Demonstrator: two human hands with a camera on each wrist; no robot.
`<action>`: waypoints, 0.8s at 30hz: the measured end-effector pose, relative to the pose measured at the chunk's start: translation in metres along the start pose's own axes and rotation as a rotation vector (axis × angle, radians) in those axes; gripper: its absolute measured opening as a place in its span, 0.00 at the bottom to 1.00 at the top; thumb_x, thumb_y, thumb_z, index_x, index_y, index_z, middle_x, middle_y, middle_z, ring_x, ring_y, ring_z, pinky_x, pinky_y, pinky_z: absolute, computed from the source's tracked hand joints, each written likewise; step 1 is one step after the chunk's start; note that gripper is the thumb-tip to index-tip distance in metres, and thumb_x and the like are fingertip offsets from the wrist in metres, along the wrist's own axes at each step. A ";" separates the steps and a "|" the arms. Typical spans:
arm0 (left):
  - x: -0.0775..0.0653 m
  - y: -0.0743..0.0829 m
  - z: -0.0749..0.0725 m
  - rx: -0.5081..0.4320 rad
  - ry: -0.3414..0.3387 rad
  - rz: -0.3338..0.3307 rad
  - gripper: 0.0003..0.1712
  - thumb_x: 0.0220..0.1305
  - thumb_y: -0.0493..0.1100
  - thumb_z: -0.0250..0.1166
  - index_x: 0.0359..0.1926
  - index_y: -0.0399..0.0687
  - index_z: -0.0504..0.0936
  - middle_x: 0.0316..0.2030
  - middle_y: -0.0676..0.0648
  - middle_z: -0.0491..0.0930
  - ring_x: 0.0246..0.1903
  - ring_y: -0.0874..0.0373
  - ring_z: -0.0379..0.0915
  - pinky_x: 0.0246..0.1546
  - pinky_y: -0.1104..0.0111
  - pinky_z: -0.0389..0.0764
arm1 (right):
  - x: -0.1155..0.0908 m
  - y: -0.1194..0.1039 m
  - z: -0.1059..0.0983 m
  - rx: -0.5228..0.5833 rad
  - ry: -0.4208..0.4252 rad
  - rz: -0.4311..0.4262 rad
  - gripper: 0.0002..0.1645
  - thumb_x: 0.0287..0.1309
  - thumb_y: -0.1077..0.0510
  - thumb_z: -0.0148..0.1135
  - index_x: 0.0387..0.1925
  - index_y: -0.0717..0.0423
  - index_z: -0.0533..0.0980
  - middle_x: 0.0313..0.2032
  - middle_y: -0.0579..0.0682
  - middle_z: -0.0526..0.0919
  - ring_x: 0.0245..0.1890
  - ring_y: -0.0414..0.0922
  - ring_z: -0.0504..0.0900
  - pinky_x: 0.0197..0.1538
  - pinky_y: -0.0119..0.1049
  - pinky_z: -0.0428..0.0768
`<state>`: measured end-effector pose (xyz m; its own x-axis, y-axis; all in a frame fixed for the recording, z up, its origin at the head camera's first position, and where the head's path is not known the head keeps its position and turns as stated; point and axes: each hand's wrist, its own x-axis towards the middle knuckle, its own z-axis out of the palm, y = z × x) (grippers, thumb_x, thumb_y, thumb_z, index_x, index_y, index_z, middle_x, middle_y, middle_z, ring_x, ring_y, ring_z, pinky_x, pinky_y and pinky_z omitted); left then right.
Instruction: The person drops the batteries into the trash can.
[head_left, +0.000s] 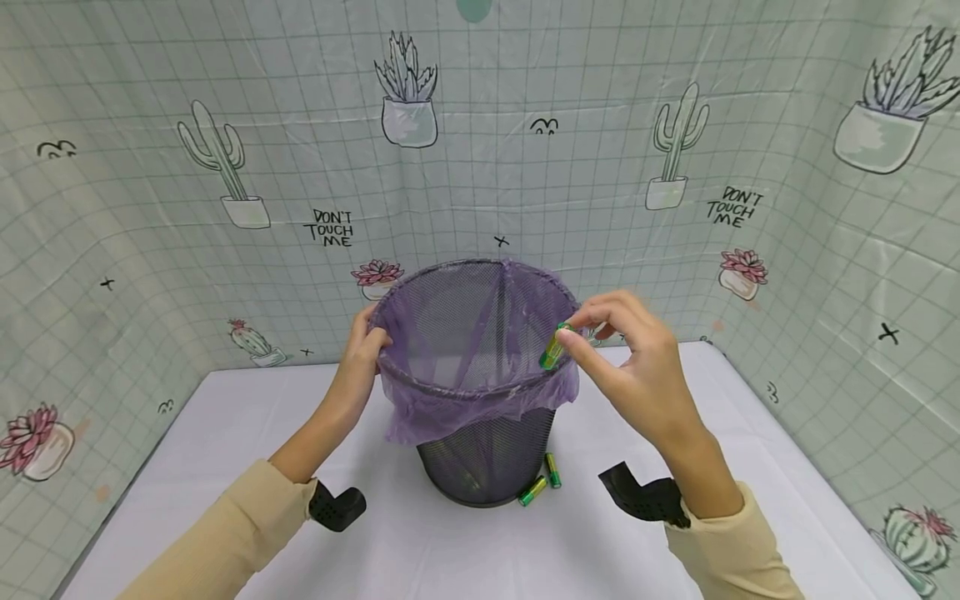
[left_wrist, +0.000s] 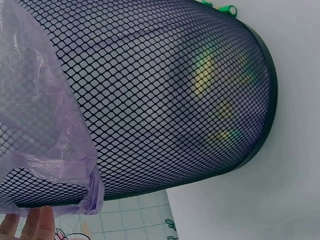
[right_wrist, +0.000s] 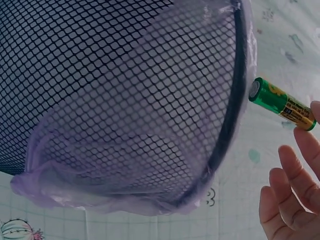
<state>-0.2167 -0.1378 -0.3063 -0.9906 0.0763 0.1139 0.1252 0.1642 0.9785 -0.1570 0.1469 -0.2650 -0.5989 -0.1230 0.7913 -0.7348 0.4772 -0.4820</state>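
Note:
A black mesh wastebasket (head_left: 487, 454) stands on the table, lined with a purple plastic bag (head_left: 442, 417) folded over its rim. My left hand (head_left: 363, 346) grips the rim at its left side, its fingertips (left_wrist: 44, 220) against the bag's edge in the left wrist view. Between thumb and fingertips my right hand (head_left: 637, 367) pinches a green and yellow battery (head_left: 553, 348) over the right part of the rim; the right wrist view shows the same battery (right_wrist: 282, 103) lengthwise. Blurred yellow-green shapes (left_wrist: 204, 75) show through the mesh near the basket's bottom.
Two more green and yellow batteries lie on the white tabletop (head_left: 450, 550) by the basket's lower right: one battery (head_left: 532, 491) touches or nearly touches the base, the other battery (head_left: 553, 471) lies beside it. A patterned cloth (head_left: 480, 192) hangs around the back and sides.

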 end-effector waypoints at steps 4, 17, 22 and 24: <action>0.000 0.000 -0.001 0.002 -0.005 0.004 0.37 0.57 0.41 0.40 0.70 0.46 0.47 0.64 0.41 0.55 0.54 0.50 0.57 0.51 0.63 0.61 | -0.002 0.002 0.004 -0.007 -0.017 0.026 0.06 0.48 0.67 0.65 0.31 0.58 0.79 0.36 0.47 0.78 0.39 0.38 0.73 0.41 0.27 0.70; 0.000 0.000 0.000 -0.016 -0.015 0.020 0.37 0.57 0.41 0.40 0.69 0.45 0.46 0.63 0.41 0.54 0.54 0.50 0.56 0.52 0.62 0.60 | -0.010 0.008 0.007 -0.052 -0.083 0.077 0.05 0.49 0.65 0.66 0.30 0.55 0.78 0.37 0.45 0.78 0.41 0.38 0.72 0.42 0.27 0.70; 0.000 0.000 0.000 -0.015 -0.011 0.019 0.37 0.57 0.41 0.40 0.69 0.45 0.47 0.63 0.41 0.54 0.54 0.50 0.56 0.52 0.63 0.60 | -0.011 0.009 0.005 -0.078 -0.126 0.111 0.05 0.50 0.63 0.66 0.31 0.55 0.78 0.38 0.44 0.77 0.42 0.39 0.71 0.42 0.28 0.69; 0.000 0.001 0.000 -0.015 -0.009 0.015 0.37 0.57 0.41 0.40 0.69 0.45 0.47 0.63 0.41 0.55 0.54 0.50 0.56 0.52 0.62 0.60 | -0.011 0.009 0.005 -0.090 -0.138 0.118 0.05 0.50 0.62 0.66 0.31 0.55 0.79 0.38 0.44 0.77 0.42 0.39 0.71 0.41 0.28 0.69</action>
<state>-0.2168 -0.1382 -0.3056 -0.9879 0.0880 0.1274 0.1394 0.1480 0.9791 -0.1583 0.1487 -0.2802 -0.7218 -0.1767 0.6691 -0.6290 0.5707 -0.5279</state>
